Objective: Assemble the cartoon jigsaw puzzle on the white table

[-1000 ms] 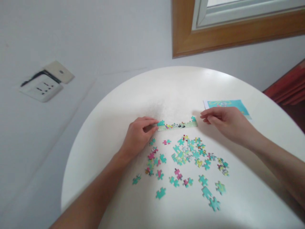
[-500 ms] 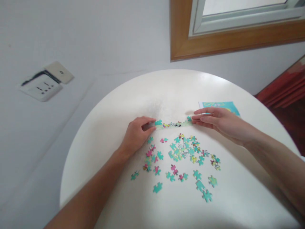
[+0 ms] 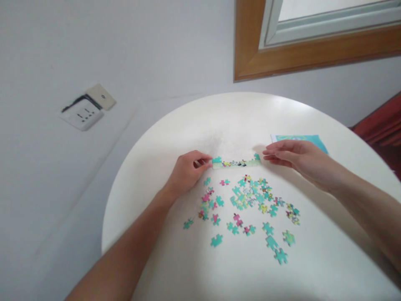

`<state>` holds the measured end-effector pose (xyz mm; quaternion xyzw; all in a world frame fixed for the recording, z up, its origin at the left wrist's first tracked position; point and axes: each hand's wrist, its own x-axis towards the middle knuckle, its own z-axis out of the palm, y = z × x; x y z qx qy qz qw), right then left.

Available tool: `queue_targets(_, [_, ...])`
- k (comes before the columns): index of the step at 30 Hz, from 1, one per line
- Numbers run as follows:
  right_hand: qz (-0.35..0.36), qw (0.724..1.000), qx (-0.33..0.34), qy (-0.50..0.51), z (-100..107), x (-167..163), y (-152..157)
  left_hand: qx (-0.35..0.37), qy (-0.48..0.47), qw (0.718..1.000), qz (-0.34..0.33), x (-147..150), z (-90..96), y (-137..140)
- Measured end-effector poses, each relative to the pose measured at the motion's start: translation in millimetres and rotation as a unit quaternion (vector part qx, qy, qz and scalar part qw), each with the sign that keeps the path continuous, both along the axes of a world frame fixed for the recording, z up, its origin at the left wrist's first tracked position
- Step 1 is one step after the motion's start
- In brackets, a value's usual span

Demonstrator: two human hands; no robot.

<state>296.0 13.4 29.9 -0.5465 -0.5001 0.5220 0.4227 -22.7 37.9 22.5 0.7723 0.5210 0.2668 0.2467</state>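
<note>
A joined strip of jigsaw puzzle pieces (image 3: 236,164) lies flat on the white table, with a small drawing along it and a teal piece standing up at each end. The thumb and index finger of my left hand (image 3: 189,170) close on its left end. Just off the right end is my right hand (image 3: 300,161), its fingers stretched out and apart, with nothing seen in them. The teal puzzle piece (image 3: 257,156) at that end sits beside its fingertips. Nearer to me, loose puzzle pieces (image 3: 247,194) in teal, pink and yellow lie scattered.
The round white table (image 3: 150,154) stands against the wall. A teal picture sheet (image 3: 316,142) lies partly behind my right hand. On the wall are a socket (image 3: 83,113) and a wood-framed window (image 3: 247,46); a red cloth (image 3: 384,121) hangs at far right.
My right hand has drawn slightly away from the strip's right end. The left hand stays at the left end. The whole view has shifted, so everything appears farther right.
</note>
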Motion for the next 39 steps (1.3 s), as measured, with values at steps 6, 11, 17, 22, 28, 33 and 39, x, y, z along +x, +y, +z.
queue_targets(6, [-0.023,0.999,0.013,-0.045,3,2,0,-0.05,0.028,0.995,-0.082,-8,18.6,-5])
queue_targets(11, [-0.028,0.998,0.013,-0.06,3,2,0,-0.148,0.092,0.97,-0.169,-13,35.6,-15])
queue_targets(17, [-0.032,0.997,0.013,-0.07,3,1,1,-0.188,0.177,0.943,-0.21,-12,39.7,-22])
queue_targets(22, [-0.03,0.996,0.017,-0.076,4,2,2,-0.161,0.184,0.944,-0.22,-7,36.1,-24])
queue_targets(28, [-0.036,0.996,0.023,-0.077,4,2,2,-0.116,0.153,0.952,-0.237,-6,33.6,-24])
queue_targets(33, [-0.034,0.996,0.025,-0.081,4,2,2,-0.125,0.186,0.958,-0.178,-4,34.3,-27])
queue_targets(39, [-0.038,0.995,0.024,-0.087,6,1,2,-0.148,0.19,0.953,-0.184,1,35.7,-32])
